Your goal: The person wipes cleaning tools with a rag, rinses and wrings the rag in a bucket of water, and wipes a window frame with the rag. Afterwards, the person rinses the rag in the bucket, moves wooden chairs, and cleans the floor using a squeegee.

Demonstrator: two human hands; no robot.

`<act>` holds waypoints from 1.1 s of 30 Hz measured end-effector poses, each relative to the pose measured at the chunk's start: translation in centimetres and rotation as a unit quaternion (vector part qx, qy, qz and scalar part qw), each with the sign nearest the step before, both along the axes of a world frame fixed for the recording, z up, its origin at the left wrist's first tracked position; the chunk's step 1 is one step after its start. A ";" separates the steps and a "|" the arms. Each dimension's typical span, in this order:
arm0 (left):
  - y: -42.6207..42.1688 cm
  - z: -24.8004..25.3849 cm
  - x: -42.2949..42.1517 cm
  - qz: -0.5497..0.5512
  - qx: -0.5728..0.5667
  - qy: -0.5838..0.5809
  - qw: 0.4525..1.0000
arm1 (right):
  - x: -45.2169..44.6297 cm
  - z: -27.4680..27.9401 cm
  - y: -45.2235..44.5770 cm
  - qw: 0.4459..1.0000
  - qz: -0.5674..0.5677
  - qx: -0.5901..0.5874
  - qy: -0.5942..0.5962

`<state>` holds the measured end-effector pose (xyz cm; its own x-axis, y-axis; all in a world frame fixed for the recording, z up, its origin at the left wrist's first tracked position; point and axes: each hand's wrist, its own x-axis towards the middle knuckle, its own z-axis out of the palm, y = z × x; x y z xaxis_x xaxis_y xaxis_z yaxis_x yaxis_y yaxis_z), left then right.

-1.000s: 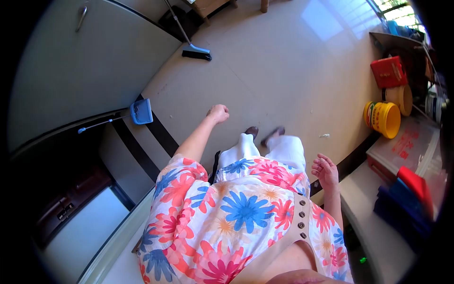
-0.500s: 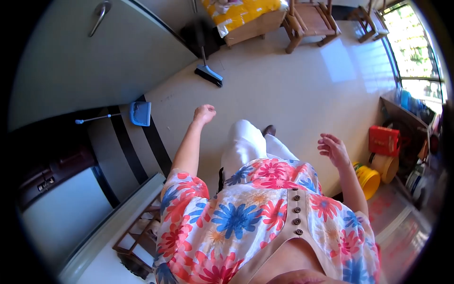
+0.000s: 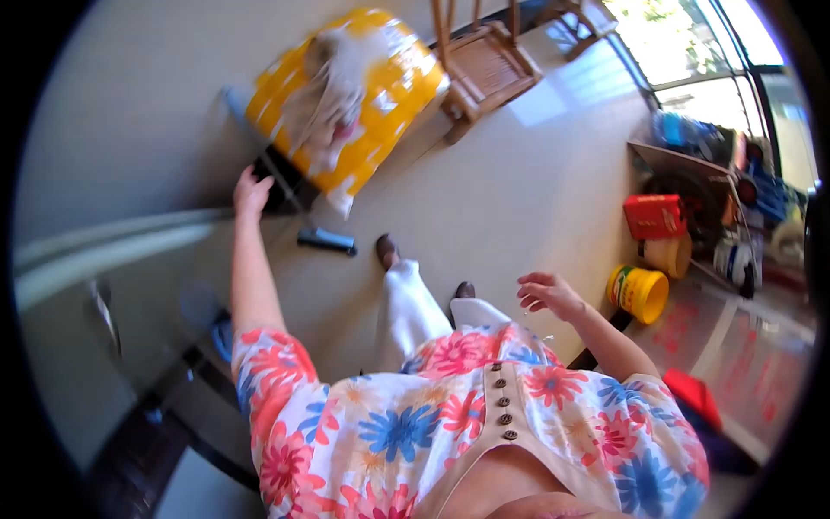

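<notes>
My left hand (image 3: 252, 192) is stretched out at the left, close to the handle of a broom (image 3: 327, 240); its fingers are apart and no hold on the handle shows. The broom leans with its head on the floor. Just beyond stands a low table under a yellow cover (image 3: 380, 108), with a crumpled beige cloth (image 3: 333, 104) on it. My right hand (image 3: 551, 294) hangs over the floor at the right, fingers spread, holding nothing.
Wooden chair (image 3: 488, 69) and stool (image 3: 588, 22) stand at the back. Along the right are a red box (image 3: 655, 216), a yellow bucket (image 3: 638, 294) and a low cart with bottles. A door edge and blurred handle (image 3: 105, 316) lie at the left.
The view has moved forward, bringing the broom and yellow cover nearer. My left hand has reached out left towards the broom handle and opened. The dustpan has dropped to the lower left and blurred.
</notes>
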<state>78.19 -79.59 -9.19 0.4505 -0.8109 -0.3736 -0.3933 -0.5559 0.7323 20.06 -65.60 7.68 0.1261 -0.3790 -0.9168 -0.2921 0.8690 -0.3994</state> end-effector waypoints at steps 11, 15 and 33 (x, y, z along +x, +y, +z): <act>-13.2 -9.3 8.4 0.052 -0.031 0.025 0.998 | 1.8 -0.4 -1.0 0.995 -0.054 0.065 0.053; -11.9 -9.8 8.6 0.123 0.006 0.067 0.990 | 1.7 -0.4 -0.9 0.993 -0.072 0.073 0.059; 5.4 11.3 -38.5 -0.439 -0.066 -0.066 0.894 | -9.6 1.9 -7.1 0.935 -0.212 0.121 -0.259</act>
<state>39.64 -74.23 2.14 -0.3480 -0.9066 -0.2385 -0.7229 0.0976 0.6840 10.49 -72.68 9.55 0.4617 -0.2846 -0.8401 0.2766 0.9461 -0.1686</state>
